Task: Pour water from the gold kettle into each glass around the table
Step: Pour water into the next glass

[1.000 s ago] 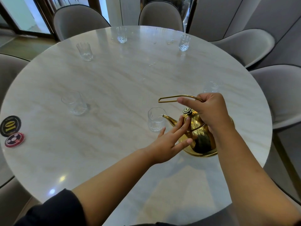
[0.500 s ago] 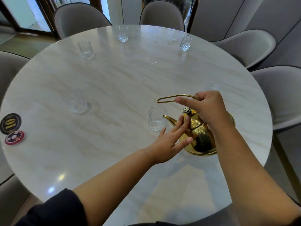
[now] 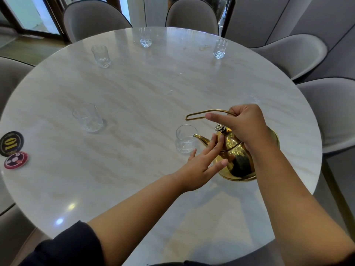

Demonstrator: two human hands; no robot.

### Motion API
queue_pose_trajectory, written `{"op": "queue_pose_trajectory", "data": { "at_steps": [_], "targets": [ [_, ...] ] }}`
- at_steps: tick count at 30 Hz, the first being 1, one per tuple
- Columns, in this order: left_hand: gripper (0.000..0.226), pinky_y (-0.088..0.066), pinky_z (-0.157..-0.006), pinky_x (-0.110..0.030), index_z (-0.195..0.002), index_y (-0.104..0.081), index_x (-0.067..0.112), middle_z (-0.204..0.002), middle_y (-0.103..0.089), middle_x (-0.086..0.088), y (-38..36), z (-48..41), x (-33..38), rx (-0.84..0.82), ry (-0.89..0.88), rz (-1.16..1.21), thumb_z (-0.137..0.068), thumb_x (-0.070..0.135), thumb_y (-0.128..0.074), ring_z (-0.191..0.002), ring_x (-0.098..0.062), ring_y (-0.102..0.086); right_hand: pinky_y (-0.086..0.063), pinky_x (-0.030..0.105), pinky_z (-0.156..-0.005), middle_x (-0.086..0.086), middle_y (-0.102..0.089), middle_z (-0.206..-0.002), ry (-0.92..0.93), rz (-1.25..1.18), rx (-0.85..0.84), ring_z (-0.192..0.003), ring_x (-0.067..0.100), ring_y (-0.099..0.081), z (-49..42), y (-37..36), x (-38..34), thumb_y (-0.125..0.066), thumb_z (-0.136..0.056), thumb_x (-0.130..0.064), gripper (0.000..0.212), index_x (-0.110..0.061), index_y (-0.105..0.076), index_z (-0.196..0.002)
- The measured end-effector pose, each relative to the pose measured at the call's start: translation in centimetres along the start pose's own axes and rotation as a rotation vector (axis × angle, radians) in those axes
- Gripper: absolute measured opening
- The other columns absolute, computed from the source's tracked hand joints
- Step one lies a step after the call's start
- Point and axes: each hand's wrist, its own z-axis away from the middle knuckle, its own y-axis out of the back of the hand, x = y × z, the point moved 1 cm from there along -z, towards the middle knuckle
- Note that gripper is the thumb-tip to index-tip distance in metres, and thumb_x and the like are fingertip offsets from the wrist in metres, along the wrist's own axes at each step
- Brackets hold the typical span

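1. Round marble worktop [image 3: 134, 93] among grey chairs [image 3: 96, 18].
2. Right side: gold kettle [image 3: 236, 156], spout tip at rim of nearest glass [image 3: 185, 140].
3. Right hand [image 3: 245, 125] gripping kettle handle [image 3: 215, 110]; left hand [image 3: 203, 162] straight-fingered, touching kettle body.

You've got five glasses [image 3: 100, 56] [image 3: 145, 37] [image 3: 220, 48] [image 3: 87, 118] [image 3: 186, 140] in plain sight, a sixth [image 3: 254, 98] barely showing, one kettle [image 3: 237, 152], two discs [image 3: 11, 144] [image 3: 15, 160], one table [image 3: 153, 93], at least five chairs [image 3: 96, 18] [image 3: 192, 14] [image 3: 299, 52] [image 3: 334, 116] [image 3: 11, 77].

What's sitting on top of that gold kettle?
The gold kettle carries a lid with a small knob and a looping wire handle, gripped by the right hand. Straight fingers of the left hand touch the lid. The right hand covers the lid's far side.
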Motion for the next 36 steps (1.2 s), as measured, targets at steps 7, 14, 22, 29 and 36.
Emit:
{"op": "queue_pose_trajectory", "data": {
  "at_steps": [7, 14, 22, 29, 36],
  "targets": [
    [0.06, 0.008, -0.116, -0.048, -0.141, 0.016, 0.043, -0.155, 0.018, 0.012, 0.0, 0.0, -0.1, -0.006, 0.003, 0.01, -0.097, 0.051, -0.024, -0.142, -0.004, 0.0, -0.039, 0.036, -0.057, -0.002, -0.03, -0.046, 0.008, 0.017, -0.004, -0.051, 0.02, -0.032, -0.1, -0.1, -0.1, -0.082, -0.06, -0.053, 0.058, -0.011, -0.042, -0.054],
    [0.06, 0.007, -0.117, -0.048, -0.141, 0.015, 0.042, -0.156, 0.016, 0.011, 0.1, 0.0, 0.1, -0.001, 0.006, 0.01, -0.097, 0.05, -0.025, -0.144, -0.007, 0.0, -0.04, 0.035, -0.058, -0.005, -0.031, -0.042, 0.008, 0.056, -0.002, -0.049, 0.018, -0.033, -0.1, -0.1, -0.3, -0.082, -0.059, -0.053, 0.059, -0.013, -0.04, -0.052],
    [0.06, 0.008, -0.117, -0.047, -0.142, 0.015, 0.041, -0.156, 0.016, 0.009, 0.3, 0.0, 0.3, 0.0, 0.0, 0.011, -0.098, 0.048, -0.025, -0.144, -0.007, 0.001, -0.04, 0.036, -0.058, -0.003, -0.03, -0.044, 0.022, 0.049, 0.005, -0.049, 0.018, -0.031, -0.2, 0.0, -0.6, -0.083, -0.06, -0.052, 0.059, -0.014, -0.038, -0.05],
    [0.059, 0.008, -0.117, -0.047, -0.141, 0.015, 0.042, -0.156, 0.016, 0.009, 0.3, 0.1, 0.4, 0.003, -0.007, 0.011, -0.098, 0.049, -0.025, -0.144, -0.007, 0.0, -0.051, 0.047, -0.066, -0.001, -0.033, -0.046, 0.013, 0.061, 0.005, -0.05, 0.018, -0.034, 0.2, 0.1, -1.0, -0.081, -0.061, -0.052, 0.057, -0.012, -0.042, -0.052],
    [0.059, 0.009, -0.116, -0.045, -0.142, 0.014, 0.042, -0.157, 0.015, 0.01, 0.2, 0.1, 0.4, 0.005, -0.007, 0.002, -0.098, 0.049, -0.025, -0.144, -0.007, -0.001, -0.051, 0.049, -0.064, 0.001, -0.035, -0.047, 0.012, 0.049, 0.008, -0.052, 0.022, -0.036, 0.4, 0.4, -0.9, -0.081, -0.061, -0.053, 0.056, -0.009, -0.045, -0.054]
  ]
}}
